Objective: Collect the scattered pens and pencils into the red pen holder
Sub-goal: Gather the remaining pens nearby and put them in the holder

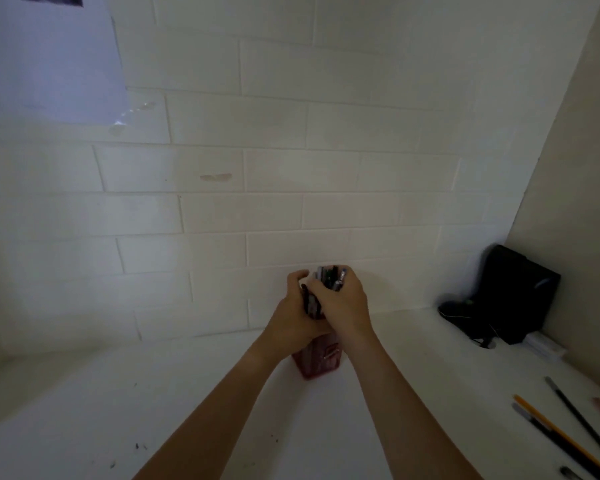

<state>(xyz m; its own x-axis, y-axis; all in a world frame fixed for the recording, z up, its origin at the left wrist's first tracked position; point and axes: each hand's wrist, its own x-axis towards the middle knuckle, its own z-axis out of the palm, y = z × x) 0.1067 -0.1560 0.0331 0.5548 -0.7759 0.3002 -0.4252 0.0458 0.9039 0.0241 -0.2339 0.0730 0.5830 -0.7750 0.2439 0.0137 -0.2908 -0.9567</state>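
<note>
The red pen holder (317, 362) is standing upright on the white desk (153, 393), close to the tiled wall (291, 168), directly ahead of the person. Both hands are closing around a bundle of pens (329, 277) whose lower ends are entering the holder's mouth; the bundle's long axis is running near vertical, in line with the holder. The left hand (293, 315) is wrapping its curled fingers around the bundle's left side, and the right hand (343, 306) is gripping it from the right and above, so neither hand is open. Whether the pens are seated fully is hard to tell, since the hands are hiding the holder's rim. The loose pens and pencils (568, 434) are lying well apart from the holder, at the desk's right front edge, with their long axes running diagonally from rear left to front right. The right hand is sitting nearer to them, so it is probably the better choice for the next pickup, reaching rightward and toward the person. A black case (513, 296) is leaning in the right rear corner.
</note>
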